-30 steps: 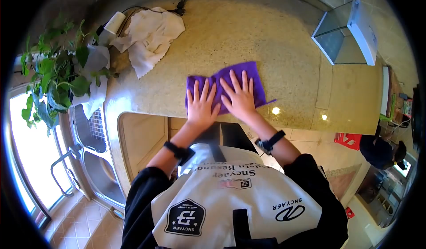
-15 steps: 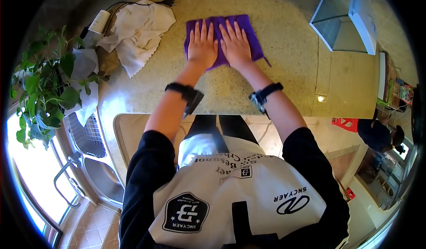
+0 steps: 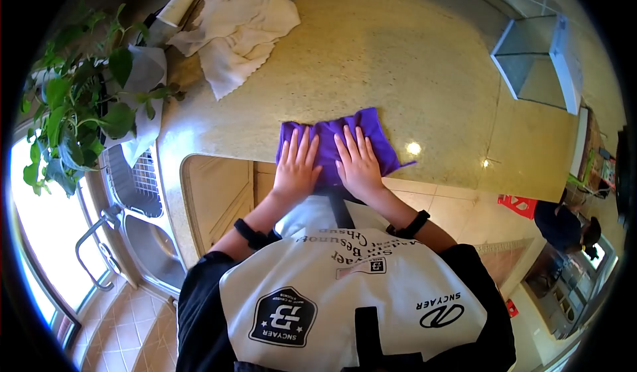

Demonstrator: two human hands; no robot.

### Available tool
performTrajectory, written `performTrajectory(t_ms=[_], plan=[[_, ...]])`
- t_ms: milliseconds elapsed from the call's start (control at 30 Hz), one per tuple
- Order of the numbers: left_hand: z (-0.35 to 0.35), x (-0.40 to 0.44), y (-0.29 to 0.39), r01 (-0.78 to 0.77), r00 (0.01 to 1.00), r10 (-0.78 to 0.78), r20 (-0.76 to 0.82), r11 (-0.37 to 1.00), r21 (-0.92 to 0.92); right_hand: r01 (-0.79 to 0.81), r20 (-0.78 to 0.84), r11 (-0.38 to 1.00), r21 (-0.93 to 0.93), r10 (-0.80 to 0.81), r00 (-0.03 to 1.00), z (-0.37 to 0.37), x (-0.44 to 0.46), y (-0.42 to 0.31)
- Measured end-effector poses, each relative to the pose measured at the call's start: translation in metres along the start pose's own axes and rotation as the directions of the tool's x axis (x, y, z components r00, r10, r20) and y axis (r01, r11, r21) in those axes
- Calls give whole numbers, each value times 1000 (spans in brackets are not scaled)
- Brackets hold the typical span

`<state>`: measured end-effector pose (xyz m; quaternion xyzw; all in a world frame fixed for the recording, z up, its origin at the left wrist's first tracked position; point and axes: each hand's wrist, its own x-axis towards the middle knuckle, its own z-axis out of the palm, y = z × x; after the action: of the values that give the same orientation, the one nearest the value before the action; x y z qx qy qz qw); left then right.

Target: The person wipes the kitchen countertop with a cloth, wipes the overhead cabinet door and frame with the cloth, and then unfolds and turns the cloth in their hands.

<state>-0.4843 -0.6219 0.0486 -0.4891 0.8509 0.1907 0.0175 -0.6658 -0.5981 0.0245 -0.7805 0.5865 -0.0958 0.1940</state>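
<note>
Back toward the body comes the purple cloth [image 3: 328,143], drawn in from farther up the worktop [image 3: 424,93] half a second ago, both hands riding on it all the way. From the head view, it lies right by the near edge now, rumpled along its far side, a thin strip poking out at its right corner; whether any of it hangs over, I cannot tell.

Left hand [image 3: 297,166] first: palm down on the cloth's left part, grip spread, fingers pointing away from the body, thumb angled inward. Right hand [image 3: 360,165] matches it, flat on the other side, fingers fanned, pinching nothing. Purple fabric shows between the two, and each wrist wears a black band.

Out to the left, a pale cloth [image 3: 242,30] lies crumpled on the worktop, with a white cylinder [image 3: 176,8] just beside it and a leafy plant [image 3: 119,120] nearer the window. Below the plant sits a metal sink [image 3: 152,246]. Over on the far right stands a box with clear sides [image 3: 541,60], and beyond the worktop another person [image 3: 561,226] in dark clothing, near a red crate [image 3: 517,205].
</note>
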Motion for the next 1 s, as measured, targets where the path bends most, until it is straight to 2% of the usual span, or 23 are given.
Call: performTrajectory(t_ms=[33, 200, 433, 567, 700, 767, 833, 933, 1000], plan=[[1, -7, 0, 32, 999, -32, 25, 999, 11, 6, -1, 1000, 10, -6, 1000, 2, 1, -4], [1, 21, -2, 65, 997, -66, -45, 998, -15, 42, -41, 999, -7, -42, 998, -4, 46, 6], [1, 128, -40, 143, 925, -130, -356, 990, 12, -2, -196, 986, -165, -31, 980, -9, 162, 41], [-1, 155, -47, 164, 899, -176, -401, 984, -64, 8, -221, 987, -161, -44, 974, -10, 188, 53], [5, 121, -27, 208, 916, -212, -339, 977, -50, 90, -146, 987, -134, -110, 983, -9, 158, 48], [6, 86, -16, 213, 922, -241, -302, 969, -124, 170, -63, 978, -120, -179, 982, -11, 132, 37], [5, 47, -10, 276, 893, -329, -307, 939, -204, 251, 76, 966, -63, -246, 966, -7, 107, 19], [4, -4, -16, 474, 830, -516, -211, 852, -220, 384, 191, 920, 74, -391, 901, 7, 85, -19], [4, -24, -32, 559, 773, -599, -208, 798, -223, 421, 182, 899, 118, -436, 881, 21, 92, -52]])
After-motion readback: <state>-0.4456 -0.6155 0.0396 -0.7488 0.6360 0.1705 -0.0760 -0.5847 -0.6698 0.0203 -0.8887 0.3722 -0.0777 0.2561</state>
